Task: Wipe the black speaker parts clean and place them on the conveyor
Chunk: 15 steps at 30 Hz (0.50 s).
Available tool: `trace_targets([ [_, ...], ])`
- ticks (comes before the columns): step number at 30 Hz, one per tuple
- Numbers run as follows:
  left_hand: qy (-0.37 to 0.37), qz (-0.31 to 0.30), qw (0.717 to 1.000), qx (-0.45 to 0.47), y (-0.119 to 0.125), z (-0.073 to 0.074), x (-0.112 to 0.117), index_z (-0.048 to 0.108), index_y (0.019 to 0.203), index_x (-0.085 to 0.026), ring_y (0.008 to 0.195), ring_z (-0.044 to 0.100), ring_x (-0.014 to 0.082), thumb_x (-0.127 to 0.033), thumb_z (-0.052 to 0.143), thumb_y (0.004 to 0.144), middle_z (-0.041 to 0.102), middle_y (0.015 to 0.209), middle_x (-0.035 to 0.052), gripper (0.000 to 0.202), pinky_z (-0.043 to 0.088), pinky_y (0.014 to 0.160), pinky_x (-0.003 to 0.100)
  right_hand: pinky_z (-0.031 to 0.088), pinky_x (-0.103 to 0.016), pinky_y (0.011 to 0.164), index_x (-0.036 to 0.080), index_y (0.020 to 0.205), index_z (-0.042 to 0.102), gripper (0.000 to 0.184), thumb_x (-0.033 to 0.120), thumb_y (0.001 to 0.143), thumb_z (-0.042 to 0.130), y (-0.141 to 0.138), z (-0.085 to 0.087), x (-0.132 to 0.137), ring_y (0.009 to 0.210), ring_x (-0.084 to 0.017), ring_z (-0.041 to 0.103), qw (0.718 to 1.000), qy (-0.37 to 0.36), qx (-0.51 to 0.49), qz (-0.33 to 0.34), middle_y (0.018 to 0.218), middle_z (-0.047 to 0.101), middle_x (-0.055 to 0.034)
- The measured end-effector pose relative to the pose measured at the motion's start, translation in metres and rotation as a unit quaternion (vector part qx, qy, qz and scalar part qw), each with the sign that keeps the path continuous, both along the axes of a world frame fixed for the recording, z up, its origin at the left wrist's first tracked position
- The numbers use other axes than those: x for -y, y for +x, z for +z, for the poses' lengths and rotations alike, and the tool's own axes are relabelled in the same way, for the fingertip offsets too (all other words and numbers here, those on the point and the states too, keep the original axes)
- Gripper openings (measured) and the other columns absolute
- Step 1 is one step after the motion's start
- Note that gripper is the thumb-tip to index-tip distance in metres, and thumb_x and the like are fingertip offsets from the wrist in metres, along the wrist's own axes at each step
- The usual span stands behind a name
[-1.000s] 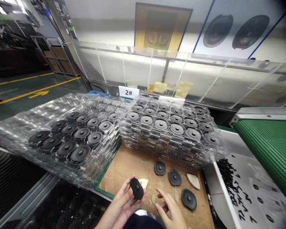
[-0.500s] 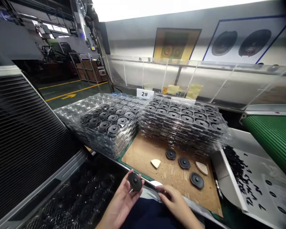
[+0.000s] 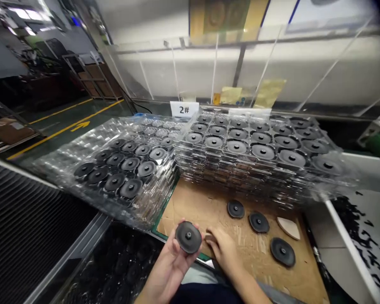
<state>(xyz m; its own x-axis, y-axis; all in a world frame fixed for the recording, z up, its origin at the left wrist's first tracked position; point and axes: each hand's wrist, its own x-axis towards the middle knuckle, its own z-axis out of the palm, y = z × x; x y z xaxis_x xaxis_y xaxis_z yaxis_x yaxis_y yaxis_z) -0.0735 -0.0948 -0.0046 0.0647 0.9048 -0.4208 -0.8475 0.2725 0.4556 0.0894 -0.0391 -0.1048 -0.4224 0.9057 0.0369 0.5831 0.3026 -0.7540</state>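
Note:
My left hand (image 3: pixel 174 261) is closed around the edge of a black rounded disc (image 3: pixel 188 237) with a small raised stud at its centre, stud side up. Right beside that disc, my right hand (image 3: pixel 223 249) pinches a pale wedge-shaped piece (image 3: pixel 208 235), mostly covered by the fingers. On the brown board (image 3: pixel 193 198) lie three similar black discs, the nearest of them (image 3: pixel 282 252) at the right. Another pale wedge-shaped piece (image 3: pixel 289 228) rests near the board's right edge.
Stacked clear trays of black discs stand at the left (image 3: pixel 114 164) and at the back (image 3: pixel 237 147). A white card marked 2# (image 3: pixel 184 109) stands between them. At the right, a pale bin (image 3: pixel 351 249) contains small black parts. A ribbed black surface (image 3: pixel 28 236) is at far left.
My right hand has moved up over the board's edge and picked up the pale wedge that lay there. My left hand has brought its disc forward and slightly right. The view has tilted down.

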Motion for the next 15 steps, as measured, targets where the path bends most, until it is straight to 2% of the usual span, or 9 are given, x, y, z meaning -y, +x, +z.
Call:
trace_targets([
  [3, -0.025, -0.051, 0.998, -0.004, 0.008, 0.000, -0.037, 0.060, 0.117, -0.029, 0.114, 0.058, 0.0295, -0.041, 0.073, 0.068, 0.062, 0.125, 0.0091, 0.052, 0.037, 0.102, 0.042, 0.051, -0.034, 0.073, 0.023, 0.102, 0.066, 0.024, 0.033, 0.092, 0.048, 0.025, 0.004, 0.013, 0.079, -0.019, 0.064, 1.000, -0.003, -0.016, 0.000, 0.085, 0.069, -0.0056],
  [6, -0.051, -0.103, 0.993, -0.015, 0.021, -0.006, -0.072, 0.059, 0.118, -0.028, 0.112, 0.059, 0.0306, -0.041, 0.076, 0.064, 0.059, 0.129, 0.0101, 0.058, 0.042, 0.096, 0.041, 0.050, -0.032, 0.068, 0.026, 0.095, 0.070, 0.021, 0.036, 0.088, 0.053, 0.053, 0.021, 0.010, 0.070, -0.019, 0.064, 0.999, -0.021, -0.013, -0.048, 0.076, 0.070, -0.0032],
  [9, -0.060, -0.142, 0.988, -0.024, 0.037, -0.011, -0.097, 0.060, 0.118, -0.026, 0.113, 0.057, 0.0311, -0.040, 0.081, 0.058, 0.057, 0.131, 0.0111, 0.065, 0.046, 0.089, 0.036, 0.052, -0.029, 0.066, 0.024, 0.100, 0.068, 0.022, 0.034, 0.090, 0.051, 0.070, 0.057, -0.011, 0.075, -0.019, 0.066, 0.989, -0.039, -0.003, -0.140, 0.086, 0.071, -0.0046],
  [12, -0.081, -0.160, 0.983, -0.044, 0.052, -0.008, -0.110, 0.063, 0.115, -0.027, 0.109, 0.059, 0.0260, -0.036, 0.085, 0.052, 0.061, 0.126, 0.0083, 0.067, 0.048, 0.081, 0.027, 0.052, -0.029, 0.074, 0.024, 0.111, 0.062, 0.024, 0.030, 0.091, 0.051, 0.062, 0.104, -0.039, 0.092, -0.020, 0.064, 0.970, -0.002, -0.047, -0.238, 0.104, 0.068, -0.0064],
  [13, -0.089, -0.166, 0.981, -0.052, 0.055, -0.006, -0.113, 0.064, 0.113, -0.027, 0.106, 0.060, 0.0237, -0.034, 0.085, 0.052, 0.063, 0.122, 0.0071, 0.065, 0.048, 0.079, 0.025, 0.052, -0.029, 0.073, 0.024, 0.113, 0.060, 0.025, 0.028, 0.089, 0.053, 0.054, 0.118, -0.047, 0.092, -0.020, 0.064, 0.965, 0.034, -0.082, -0.248, 0.104, 0.068, -0.0059],
  [15, -0.099, -0.180, 0.976, -0.064, 0.057, -0.002, -0.116, 0.065, 0.110, -0.027, 0.100, 0.061, 0.0217, -0.031, 0.084, 0.055, 0.067, 0.115, 0.0063, 0.059, 0.048, 0.079, 0.025, 0.052, -0.030, 0.073, 0.023, 0.112, 0.059, 0.025, 0.020, 0.088, 0.051, 0.039, 0.139, -0.058, 0.084, -0.019, 0.064, 0.969, 0.106, -0.115, -0.192, 0.097, 0.070, -0.0049],
])
